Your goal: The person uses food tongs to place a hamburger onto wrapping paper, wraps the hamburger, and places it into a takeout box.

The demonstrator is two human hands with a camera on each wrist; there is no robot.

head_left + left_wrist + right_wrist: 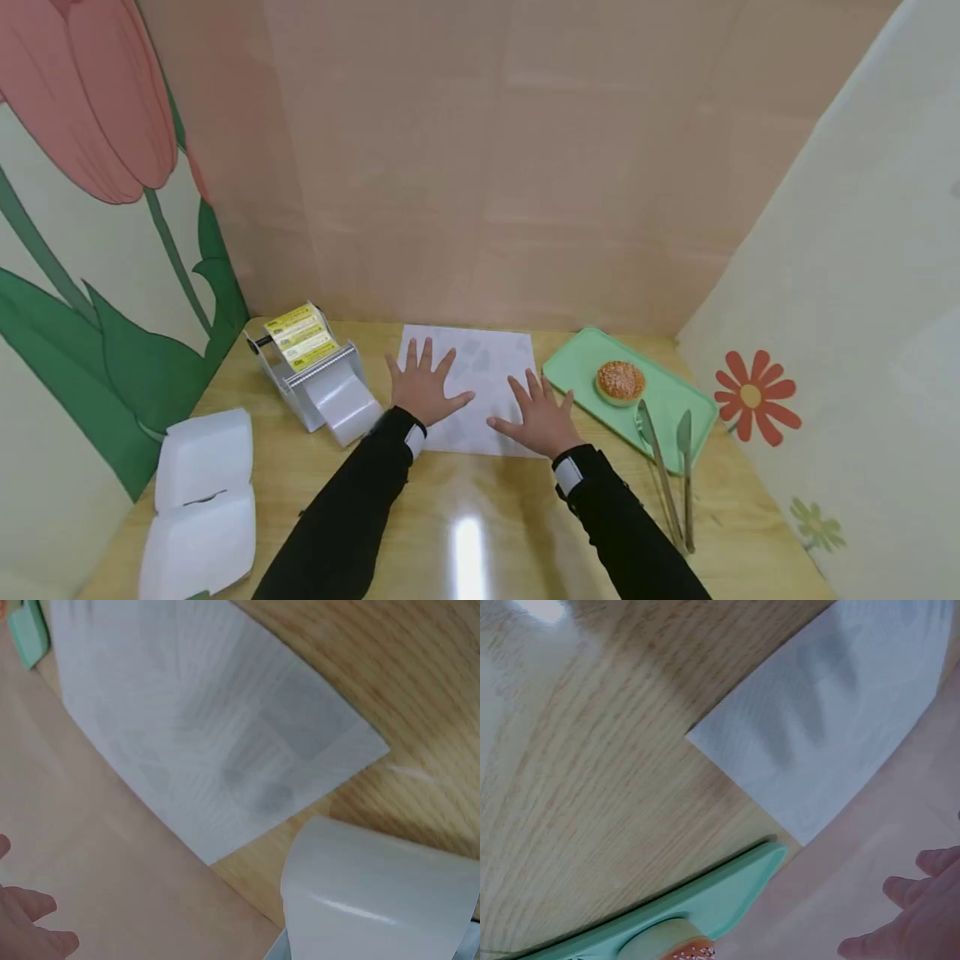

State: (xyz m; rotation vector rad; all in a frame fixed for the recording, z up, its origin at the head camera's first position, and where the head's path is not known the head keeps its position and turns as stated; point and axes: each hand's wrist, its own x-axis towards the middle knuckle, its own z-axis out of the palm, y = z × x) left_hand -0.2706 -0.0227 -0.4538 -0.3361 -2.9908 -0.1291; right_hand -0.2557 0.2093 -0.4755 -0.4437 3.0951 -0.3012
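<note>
The left hand [425, 390] and the right hand [542, 421] are held out with their fingers spread wide; neither one is holding a thing; they seem to float over a white sheet of paper [483, 371], with finger shadows on it in the right wrist view. The sheet lies flat on the wooden table [420, 525], right in the middle, between a sticker holder [302, 408] with yellow stickers [302, 337] and a green tray [581, 352]; a seedy bun [620, 382] sits on the tray, and a fork [663, 479] and a knife [684, 437] lean over its near edge; a white box [198, 537] with its lid laid back is at the far left.

This looks like a getting-ready step, as the bun is on the tray and the sheet is bare; to lift the thin sheet, a fingertip would likely have to slip under one edge; to take the bun, the right hand would have less far to reach, and should squeeze softly.
</note>
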